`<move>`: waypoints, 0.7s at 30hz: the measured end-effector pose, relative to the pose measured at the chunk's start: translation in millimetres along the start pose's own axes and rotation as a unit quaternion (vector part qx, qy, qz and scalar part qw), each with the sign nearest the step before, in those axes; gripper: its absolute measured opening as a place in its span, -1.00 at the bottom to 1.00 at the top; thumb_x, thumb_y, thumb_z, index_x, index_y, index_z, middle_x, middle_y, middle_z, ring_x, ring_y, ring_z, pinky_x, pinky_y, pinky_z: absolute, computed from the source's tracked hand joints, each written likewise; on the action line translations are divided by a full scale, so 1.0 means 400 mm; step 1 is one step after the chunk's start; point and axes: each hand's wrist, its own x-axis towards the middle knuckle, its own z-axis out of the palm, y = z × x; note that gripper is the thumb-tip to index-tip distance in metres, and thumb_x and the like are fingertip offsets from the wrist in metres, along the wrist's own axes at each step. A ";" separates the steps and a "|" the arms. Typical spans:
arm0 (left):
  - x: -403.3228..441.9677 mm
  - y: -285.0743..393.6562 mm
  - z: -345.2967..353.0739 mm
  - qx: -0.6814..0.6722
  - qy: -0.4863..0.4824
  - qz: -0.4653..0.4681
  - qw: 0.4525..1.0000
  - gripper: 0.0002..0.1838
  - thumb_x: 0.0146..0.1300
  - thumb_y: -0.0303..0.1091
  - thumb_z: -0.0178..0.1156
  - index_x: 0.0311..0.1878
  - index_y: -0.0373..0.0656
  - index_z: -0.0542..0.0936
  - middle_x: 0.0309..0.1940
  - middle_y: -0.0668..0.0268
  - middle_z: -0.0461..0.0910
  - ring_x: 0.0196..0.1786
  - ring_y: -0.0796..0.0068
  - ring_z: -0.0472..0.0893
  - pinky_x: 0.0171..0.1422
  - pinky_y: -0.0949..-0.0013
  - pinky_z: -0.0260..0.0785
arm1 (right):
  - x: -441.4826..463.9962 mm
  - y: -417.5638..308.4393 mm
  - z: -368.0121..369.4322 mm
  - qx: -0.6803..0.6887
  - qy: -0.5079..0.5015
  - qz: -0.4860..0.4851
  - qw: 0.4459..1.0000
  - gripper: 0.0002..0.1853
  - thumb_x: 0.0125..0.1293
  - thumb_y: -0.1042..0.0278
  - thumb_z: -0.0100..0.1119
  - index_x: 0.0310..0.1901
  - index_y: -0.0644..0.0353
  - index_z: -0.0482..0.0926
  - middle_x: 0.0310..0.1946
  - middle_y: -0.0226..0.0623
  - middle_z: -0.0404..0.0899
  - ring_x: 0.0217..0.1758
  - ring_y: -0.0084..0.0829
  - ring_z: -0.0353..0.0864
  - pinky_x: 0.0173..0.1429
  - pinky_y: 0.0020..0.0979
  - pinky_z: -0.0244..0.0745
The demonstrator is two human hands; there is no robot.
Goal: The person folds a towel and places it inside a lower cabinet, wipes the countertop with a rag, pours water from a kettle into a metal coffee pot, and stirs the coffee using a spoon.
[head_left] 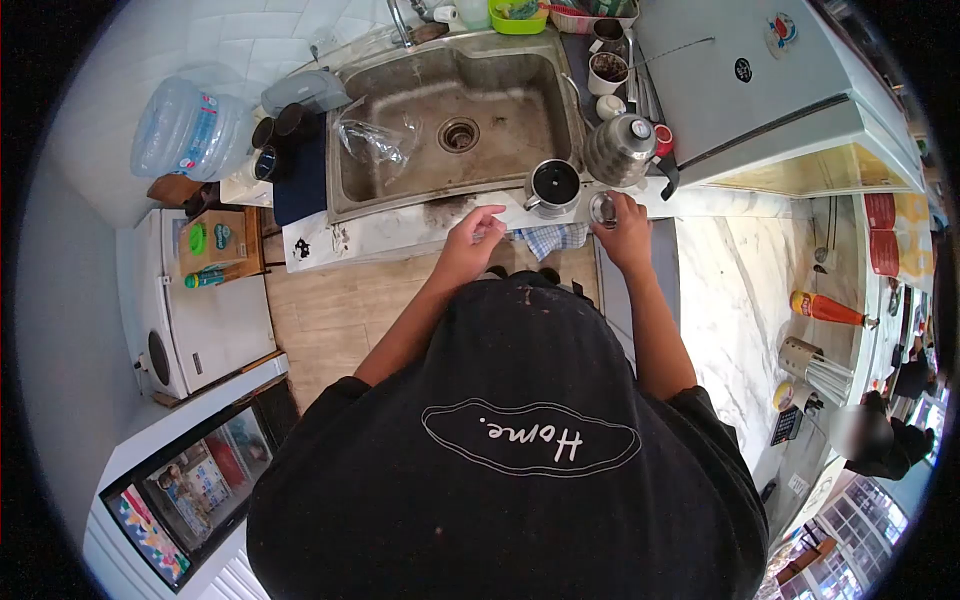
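My right hand is closed round a small clear glass at the counter's front edge, right of the sink. Just left of it stands a metal mug of dark liquid, its handle toward the left. My left hand hovers by the counter edge left of the mug, fingers bent and apart, with nothing visible in them. Behind my right hand is a steel kettle with a black handle. A blue checked cloth hangs below the mug.
The steel sink holds crumpled clear plastic. Water bottles and dark cups stand left. Cups and utensils line the back right beside a fridge. A marble counter runs along the right; a person is far right.
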 end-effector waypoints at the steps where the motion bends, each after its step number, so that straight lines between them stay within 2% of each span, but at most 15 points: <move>1: -0.002 0.005 0.007 0.005 0.011 -0.008 1.000 -0.64 0.45 -0.30 0.19 0.25 -0.16 0.56 -0.10 0.32 0.60 0.01 0.51 0.55 0.22 0.33 0.37 | 0.006 0.002 0.008 -0.007 0.000 -0.009 1.000 -0.26 0.00 0.21 0.53 0.28 0.01 0.48 0.23 -0.23 0.54 0.26 -0.06 0.49 0.27 0.11 0.41; 6: -0.012 -0.005 0.037 -0.004 0.061 -0.041 0.997 -0.64 0.45 -0.30 0.20 0.26 -0.15 0.56 -0.11 0.35 0.58 -0.03 0.54 0.52 0.16 0.38 0.37 | 0.014 0.012 0.052 0.001 0.012 -0.054 0.998 -0.28 0.01 0.20 0.53 0.27 0.01 0.48 0.23 -0.23 0.54 0.24 -0.05 0.49 0.25 0.11 0.40; 9: -0.014 -0.011 0.059 -0.012 0.099 -0.041 0.994 -0.63 0.38 -0.33 0.25 0.21 -0.20 0.58 -0.16 0.32 0.63 -0.08 0.52 0.57 0.11 0.38 0.44 | 0.015 0.018 0.081 0.004 0.015 -0.076 0.997 -0.29 0.03 0.17 0.52 0.26 0.01 0.48 0.24 -0.23 0.53 0.25 -0.05 0.48 0.24 0.12 0.38; 14: -0.022 -0.016 0.085 -0.006 0.120 -0.037 0.992 -0.63 0.38 -0.34 0.25 0.22 -0.19 0.58 -0.16 0.32 0.62 -0.10 0.52 0.56 0.11 0.38 0.43 | 0.016 0.016 0.085 0.015 0.019 -0.114 0.993 -0.31 0.07 0.14 0.50 0.26 0.02 0.48 0.26 -0.22 0.51 0.28 -0.05 0.45 0.25 0.17 0.36; 17: -0.017 -0.029 0.101 -0.009 0.134 -0.028 0.991 -0.63 0.39 -0.33 0.24 0.22 -0.17 0.57 -0.17 0.33 0.61 -0.10 0.52 0.56 0.11 0.38 0.43 | 0.019 0.029 0.094 0.016 0.029 -0.121 0.992 -0.29 0.01 0.23 0.53 0.26 0.06 0.49 0.28 -0.16 0.52 0.27 -0.05 0.46 0.24 0.06 0.39; 20: -0.015 -0.031 0.111 -0.011 0.142 -0.029 0.989 -0.63 0.39 -0.33 0.24 0.23 -0.15 0.58 -0.17 0.34 0.61 -0.10 0.53 0.55 0.09 0.38 0.43 | 0.025 0.043 0.097 0.031 0.000 -0.130 0.991 -0.31 0.08 0.19 0.49 0.28 0.06 0.47 0.31 -0.12 0.47 0.31 0.00 0.42 0.30 0.20 0.37; 21: -0.013 -0.030 0.115 -0.011 0.145 -0.030 0.989 -0.63 0.40 -0.33 0.24 0.23 -0.15 0.58 -0.17 0.35 0.61 -0.10 0.53 0.55 0.08 0.38 0.43 | 0.026 0.047 0.097 0.036 -0.003 -0.136 0.990 -0.30 0.08 0.21 0.49 0.28 0.07 0.46 0.32 -0.11 0.46 0.31 0.01 0.42 0.29 0.19 0.38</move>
